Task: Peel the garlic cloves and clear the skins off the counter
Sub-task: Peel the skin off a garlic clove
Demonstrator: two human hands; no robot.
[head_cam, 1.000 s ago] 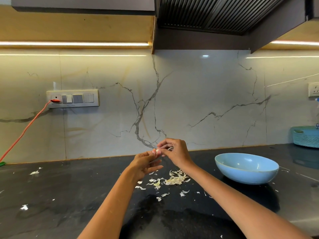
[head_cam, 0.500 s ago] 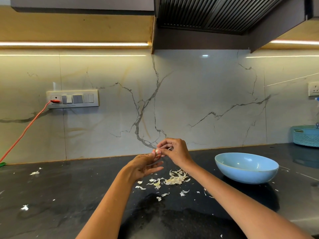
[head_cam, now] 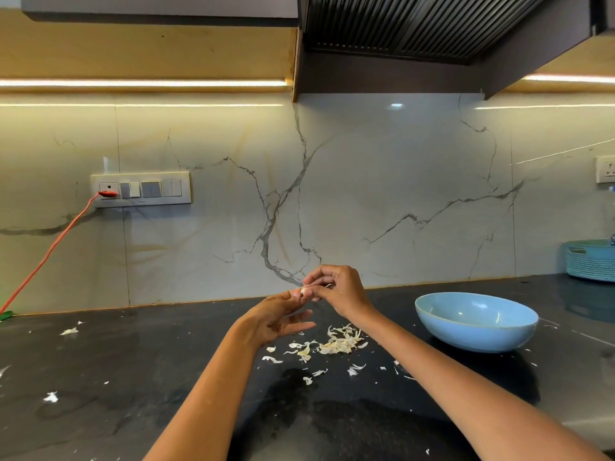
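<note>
We are standing at a dark stone counter (head_cam: 139,377) against a pale veined marble wall, both bare forearms reaching forward, hands raised a little above the counter. Between them we hold one small pale garlic clove (head_cam: 304,290): our left hand (head_cam: 276,319) pinches it at the thumb and first fingertips while its other fingers hang loose and slightly apart below, and our right hand (head_cam: 339,289) meets it from the other side, fingers curled and pinching at the clove, apparently working at its skin. Whether this clove is mostly bare or still jacketed is too small to tell. Directly beneath our hands lies a loose pile of garlic skins (head_cam: 337,342), with smaller flakes scattered toward us and a few stray scraps (head_cam: 69,331) far off to the left. To the right, well apart from the pile, sits a light blue bowl (head_cam: 476,322); its visible inside looks bare, though its bottom is hidden by the near rim. We judge that peeling is under way, with at least this clove unfinished, and that clearing the skins has not yet begun, since they cover the counter. No other unpeeled cloves are visible.
</note>
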